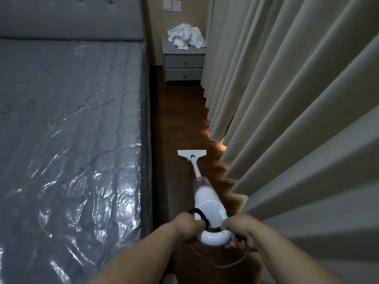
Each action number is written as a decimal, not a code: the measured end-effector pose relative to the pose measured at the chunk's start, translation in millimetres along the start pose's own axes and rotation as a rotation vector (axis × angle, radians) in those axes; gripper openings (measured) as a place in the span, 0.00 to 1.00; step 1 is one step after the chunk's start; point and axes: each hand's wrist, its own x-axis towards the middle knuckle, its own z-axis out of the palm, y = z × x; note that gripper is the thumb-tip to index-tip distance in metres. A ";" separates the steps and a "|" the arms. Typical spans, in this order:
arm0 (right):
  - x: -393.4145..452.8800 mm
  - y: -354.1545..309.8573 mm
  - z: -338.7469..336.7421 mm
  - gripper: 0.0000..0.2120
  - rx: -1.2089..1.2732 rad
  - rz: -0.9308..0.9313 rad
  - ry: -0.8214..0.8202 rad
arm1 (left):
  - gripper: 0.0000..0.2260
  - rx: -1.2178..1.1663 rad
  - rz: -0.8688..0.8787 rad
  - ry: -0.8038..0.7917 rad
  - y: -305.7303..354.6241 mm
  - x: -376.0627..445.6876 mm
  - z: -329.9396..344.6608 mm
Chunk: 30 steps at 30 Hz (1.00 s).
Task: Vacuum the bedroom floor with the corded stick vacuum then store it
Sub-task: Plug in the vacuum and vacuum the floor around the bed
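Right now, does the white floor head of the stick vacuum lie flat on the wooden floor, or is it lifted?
Flat. The white floor head rests on the dark wooden floor with no visible gap beneath it.

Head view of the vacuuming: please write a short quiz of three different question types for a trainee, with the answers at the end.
1. True or false: the floor head of the stick vacuum rests on the mattress.
2. Which lies on the nightstand? A) a lamp B) crumpled white cloth C) books
3. Fill in: the strip of wooden floor runs between the bed and the ____.

Key
1. False: it rests on the floor.
2. B
3. curtain. Both the left hand and right hand have a grip on the vacuum's handle loop.
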 end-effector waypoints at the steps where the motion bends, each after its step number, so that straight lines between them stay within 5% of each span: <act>1: -2.1 8.4 3.9 0.07 -0.015 0.000 0.005 | 0.09 -0.001 0.007 0.012 -9.1 -4.6 5.4; 16: -27.6 140.2 35.1 0.05 -0.050 -0.098 -0.115 | 0.12 -0.108 -0.019 0.122 -98.2 -68.8 101.6; 26: -51.3 131.4 20.9 0.07 0.052 -0.163 -0.070 | 0.12 -0.076 0.048 0.178 -67.5 -85.9 93.3; 30: -55.9 121.6 28.3 0.16 0.096 -0.138 -0.015 | 0.11 -0.021 0.072 0.133 -64.7 -82.0 78.8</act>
